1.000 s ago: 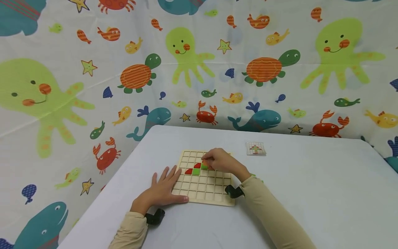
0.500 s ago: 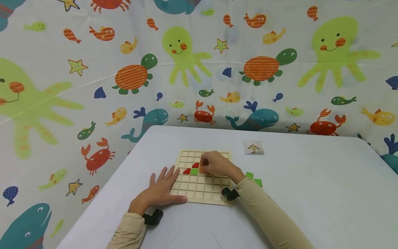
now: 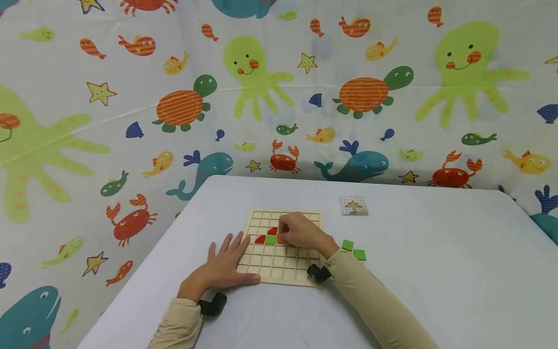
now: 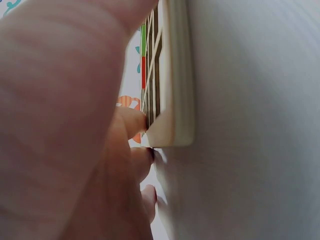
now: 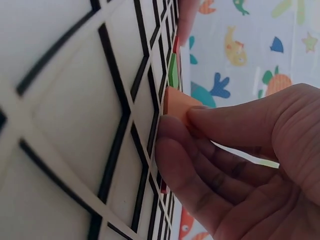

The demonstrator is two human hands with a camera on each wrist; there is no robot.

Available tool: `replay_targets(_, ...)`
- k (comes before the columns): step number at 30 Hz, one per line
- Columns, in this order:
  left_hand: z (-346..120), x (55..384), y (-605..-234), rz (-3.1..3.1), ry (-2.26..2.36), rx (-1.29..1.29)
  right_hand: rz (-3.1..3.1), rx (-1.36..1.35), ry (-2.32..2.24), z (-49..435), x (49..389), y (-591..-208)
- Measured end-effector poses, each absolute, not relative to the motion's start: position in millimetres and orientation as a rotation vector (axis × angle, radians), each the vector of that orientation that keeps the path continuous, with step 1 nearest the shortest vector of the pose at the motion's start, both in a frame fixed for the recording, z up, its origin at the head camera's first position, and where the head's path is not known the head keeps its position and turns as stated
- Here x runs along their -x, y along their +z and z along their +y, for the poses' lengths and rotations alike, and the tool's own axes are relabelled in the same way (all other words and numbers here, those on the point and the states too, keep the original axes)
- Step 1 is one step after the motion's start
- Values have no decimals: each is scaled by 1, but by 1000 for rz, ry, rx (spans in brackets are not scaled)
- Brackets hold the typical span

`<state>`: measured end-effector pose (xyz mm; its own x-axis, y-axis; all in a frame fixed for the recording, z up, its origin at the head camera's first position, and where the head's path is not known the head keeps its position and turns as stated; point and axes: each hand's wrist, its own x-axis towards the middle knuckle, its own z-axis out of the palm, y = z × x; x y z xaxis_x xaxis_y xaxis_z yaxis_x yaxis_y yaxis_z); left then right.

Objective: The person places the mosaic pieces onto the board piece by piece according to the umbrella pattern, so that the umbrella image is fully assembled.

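A wooden grid board (image 3: 274, 271) lies on the table with two red quarter-round tiles (image 3: 260, 239) and a green square tile (image 3: 270, 239) in its cells. My right hand (image 3: 302, 230) is over the board's middle and pinches an orange square tile (image 5: 180, 104) between thumb and fingers. In the right wrist view that tile stands tilted, its lower edge at the grid next to a green tile (image 5: 173, 71). The right hand hides part of the board. My left hand (image 3: 224, 269), fingers spread, rests at the board's left edge, its thumb on the near edge.
Two loose green square tiles (image 3: 348, 245) lie right of the board, beside the right sleeve. A pattern card (image 3: 354, 205) with a coloured figure on a grid lies farther back. A sea-animal curtain (image 3: 270, 72) hangs behind the white table (image 3: 436, 252).
The right hand has brought the orange tile slightly nearer, down to the cell right of the green tile. The loose green tiles show more fully beside the sleeve. The left hand stays on the board.
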<state>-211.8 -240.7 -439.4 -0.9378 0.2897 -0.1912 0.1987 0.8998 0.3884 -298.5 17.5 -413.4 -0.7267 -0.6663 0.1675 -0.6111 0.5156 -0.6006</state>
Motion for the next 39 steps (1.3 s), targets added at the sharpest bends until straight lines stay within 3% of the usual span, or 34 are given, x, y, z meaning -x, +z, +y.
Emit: replay_targets(39,-234,202,-434,2831,527,-352,2824,1145,-608,7,279,-414)
